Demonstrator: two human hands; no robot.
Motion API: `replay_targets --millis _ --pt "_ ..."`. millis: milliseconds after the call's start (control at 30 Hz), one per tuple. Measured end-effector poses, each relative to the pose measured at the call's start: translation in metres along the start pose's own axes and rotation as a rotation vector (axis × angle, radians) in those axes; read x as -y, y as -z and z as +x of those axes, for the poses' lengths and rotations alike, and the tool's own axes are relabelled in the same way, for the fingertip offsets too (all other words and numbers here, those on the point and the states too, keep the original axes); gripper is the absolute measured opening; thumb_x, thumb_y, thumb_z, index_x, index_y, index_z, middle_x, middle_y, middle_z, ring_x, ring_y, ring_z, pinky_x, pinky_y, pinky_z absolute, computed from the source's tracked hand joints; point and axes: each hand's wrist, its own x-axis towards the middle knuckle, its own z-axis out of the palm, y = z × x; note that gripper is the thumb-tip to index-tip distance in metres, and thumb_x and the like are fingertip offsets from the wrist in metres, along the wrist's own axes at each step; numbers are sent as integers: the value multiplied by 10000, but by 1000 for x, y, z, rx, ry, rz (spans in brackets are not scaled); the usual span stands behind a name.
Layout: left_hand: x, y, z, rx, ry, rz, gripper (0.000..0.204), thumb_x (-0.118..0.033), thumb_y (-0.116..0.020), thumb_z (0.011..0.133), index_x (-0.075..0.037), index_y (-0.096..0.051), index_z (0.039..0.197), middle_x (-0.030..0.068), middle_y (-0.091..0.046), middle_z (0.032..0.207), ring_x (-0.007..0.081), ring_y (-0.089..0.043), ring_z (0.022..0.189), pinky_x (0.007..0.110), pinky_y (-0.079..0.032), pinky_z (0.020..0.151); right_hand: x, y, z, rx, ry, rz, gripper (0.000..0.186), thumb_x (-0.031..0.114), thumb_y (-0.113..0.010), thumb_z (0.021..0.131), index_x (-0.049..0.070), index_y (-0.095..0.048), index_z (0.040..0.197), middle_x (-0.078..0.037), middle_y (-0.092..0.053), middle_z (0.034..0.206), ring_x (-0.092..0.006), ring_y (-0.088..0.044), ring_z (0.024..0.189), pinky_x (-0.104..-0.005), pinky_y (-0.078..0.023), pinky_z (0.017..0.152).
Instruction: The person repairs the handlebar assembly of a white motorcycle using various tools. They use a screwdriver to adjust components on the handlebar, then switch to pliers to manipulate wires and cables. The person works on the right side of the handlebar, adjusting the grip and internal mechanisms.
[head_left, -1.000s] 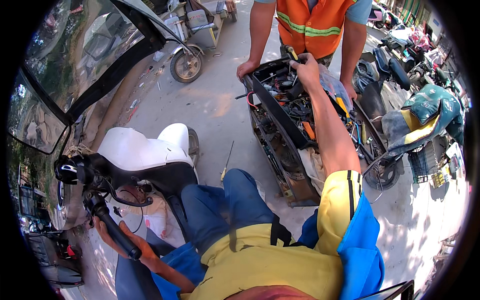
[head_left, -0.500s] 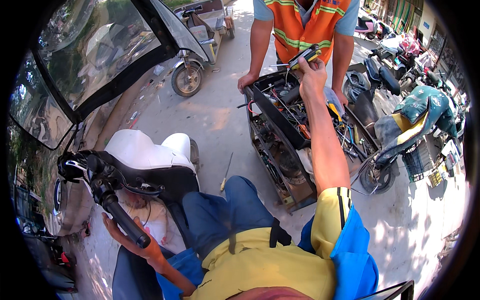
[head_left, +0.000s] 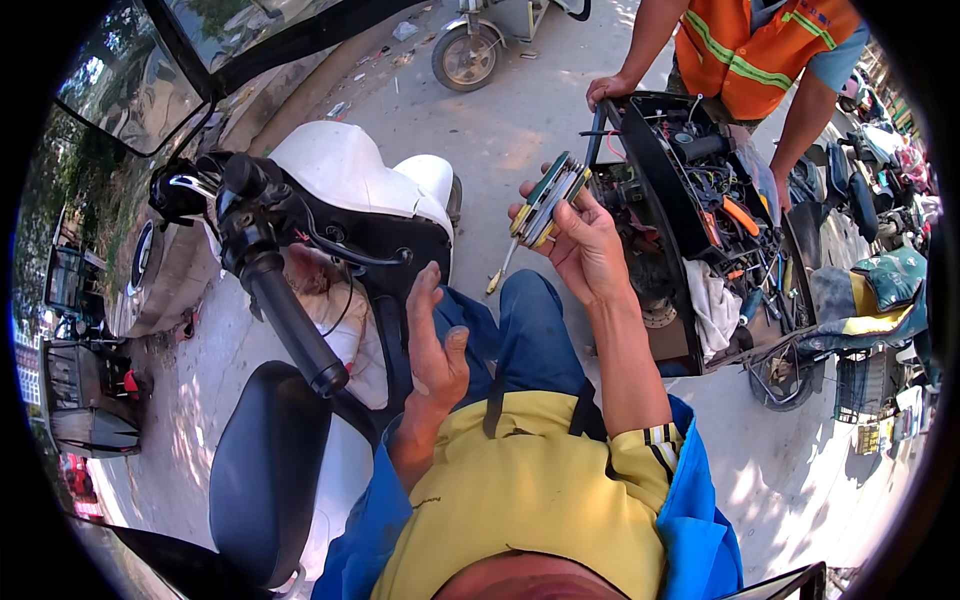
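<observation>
My right hand (head_left: pixel 585 245) is closed around a folding hex key set (head_left: pixel 552 205) with yellow and dark green sides and metal keys lying between them. It is held up over my lap, left of the tool-filled metal box (head_left: pixel 668 335). My left hand (head_left: pixel 438 350) is raised with its fingers stretched out and nothing in it. It is beside the black handlebar grip (head_left: pixel 292 325). Past the folding set, a screwdriver (head_left: pixel 495 278) with a pale yellow handle lies on the ground, its shaft partly hidden.
Across the box, a person in an orange vest (head_left: pixel 750 60) rests a hand on its rim. Inside are pliers with orange handles (head_left: pixel 740 215) and a white rag (head_left: pixel 712 305). A white scooter body (head_left: pixel 335 165) and black seat (head_left: pixel 270 470) are at left; parked bikes line the right.
My right hand has come back from above the box to over my lap, still holding the folding set. My left hand has moved right, away from under the handlebar grip. The view has shifted.
</observation>
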Motion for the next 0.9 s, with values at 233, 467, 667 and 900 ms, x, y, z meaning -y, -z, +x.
replay_targets --millis 233,467,667,900 --pt "14 -6 20 44 -87 -91 517 -286 -437 1131 22 -448 1546 222 -498 1526 368 -522 1383 427 -441 1120 -69 -17 -38 26 -142 -15 501 101 -707 994 -4 -490 1433 -178 -669 1321 -274 -709 1148 -412 -632 952" --pt "8 -17 16 -3 433 -600 482 -167 -575 1095 24 -455 1522 85 -593 1382 145 -592 1178 282 -490 1010 -82 -16 -51 81 -203 -108 490 142 -694 1021 -15 -507 1446 -105 -685 1292 -178 -662 1141 -352 -544 1001" --pt "22 -24 -2 31 501 -592 466 -154 -738 994 14 -553 1387 84 -618 1227 156 -621 1110 315 -526 969 -99 -7 -58 29 -191 -21 542 276 -615 1074 -13 -441 1498 -115 -674 1212 -197 -667 1076 -359 -550 961" --pt "-1 8 21 212 176 -231 563 -169 -798 902 1 -587 1395 132 -554 1435 233 -571 1268 365 -474 1046 -80 -6 -60 37 -421 586 784 651 -280 1089 27 -379 1553 -137 -648 1005 -207 -578 769 -332 -500 720"
